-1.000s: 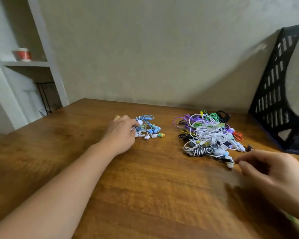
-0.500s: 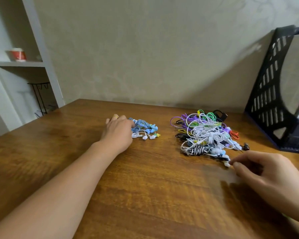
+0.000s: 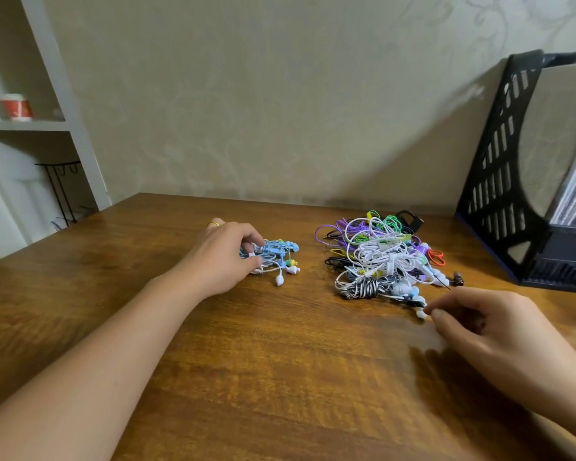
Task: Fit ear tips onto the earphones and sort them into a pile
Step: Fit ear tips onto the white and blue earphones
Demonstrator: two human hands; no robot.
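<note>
A pale patterned wall is seen behind a brown wooden tabletop (image 3: 280, 377), with a grey shelf unit at the far left carrying a small red and white cup (image 3: 14, 106), and a black slotted file holder (image 3: 499, 181) stood at the far right edge. Two separate heaps of wired earphones are laid out toward the back of the tabletop, evidently so that one group can be told from the other. A small blue bundle of earphones (image 3: 275, 256) is placed left of centre; a few white, yellow and green buds are seen at its near edge. The left hand (image 3: 223, 257), a gold ring on one finger, is laid over the bundle's left side, its fingers (image 3: 251, 239) curled onto the cords as if the bundle were being gathered or steadied in place. A much larger tangled pile of earphones (image 3: 383, 257), in white, purple, green, black and orange, is set to the right, well apart from the blue bundle. The right hand (image 3: 492, 324) is held at the pile's near right corner, its fingers (image 3: 441, 316) drawn together at a small white bud (image 3: 420, 315) at the pile's edge; whether the bud is truly pinched or only touched cannot be told. It is judged that one earphone is being picked out for fitting.
</note>
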